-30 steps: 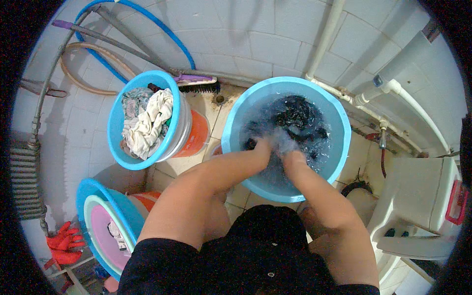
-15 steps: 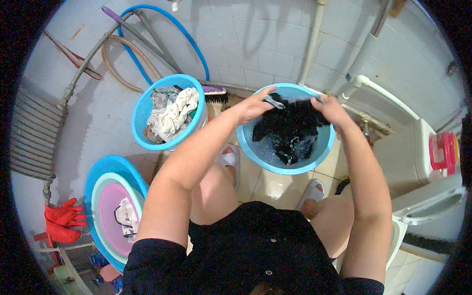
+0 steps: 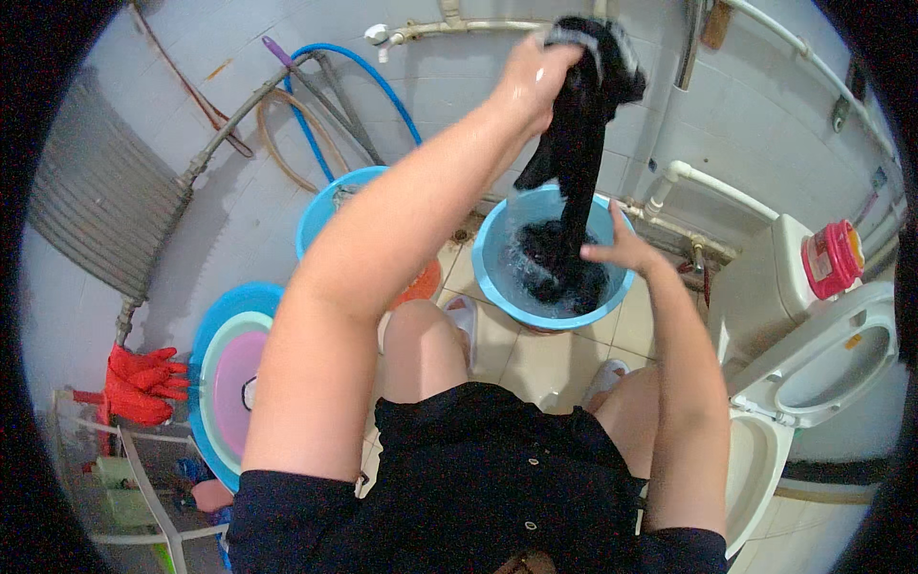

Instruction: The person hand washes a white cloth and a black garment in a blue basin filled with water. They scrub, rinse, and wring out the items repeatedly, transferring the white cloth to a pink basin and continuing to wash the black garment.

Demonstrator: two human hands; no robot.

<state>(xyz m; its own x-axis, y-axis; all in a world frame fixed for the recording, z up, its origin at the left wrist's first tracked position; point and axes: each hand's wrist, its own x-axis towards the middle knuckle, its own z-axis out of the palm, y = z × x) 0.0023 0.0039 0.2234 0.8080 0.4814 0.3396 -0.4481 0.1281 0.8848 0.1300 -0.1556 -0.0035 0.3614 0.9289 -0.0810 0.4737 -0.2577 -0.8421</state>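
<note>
My left hand (image 3: pixel 538 80) is raised high, its fingers closed on a wet black garment (image 3: pixel 576 124) with a pale strip at the top. The cloth hangs in a long fold into the light blue basin (image 3: pixel 492 277). Its lower part lies bunched in sudsy water there. Over the basin's right side is my right hand (image 3: pixel 626 244), thumb and fingers spread. It seems to grip nothing, with the thumb tip close beside the hanging cloth.
Behind my left forearm a blue bucket (image 3: pixel 311 230) is partly hidden. Nested basins (image 3: pixel 206 383) stand at the left by red rubber gloves (image 3: pixel 143 385). A toilet (image 3: pixel 755 459) with raised lid is at the right. White pipes (image 3: pixel 727 191) run along the wall.
My left hand has lifted the black garment up out of the basin. The right hand has let go of the cloth and moved lower on the basin's right side. The view has shifted.
</note>
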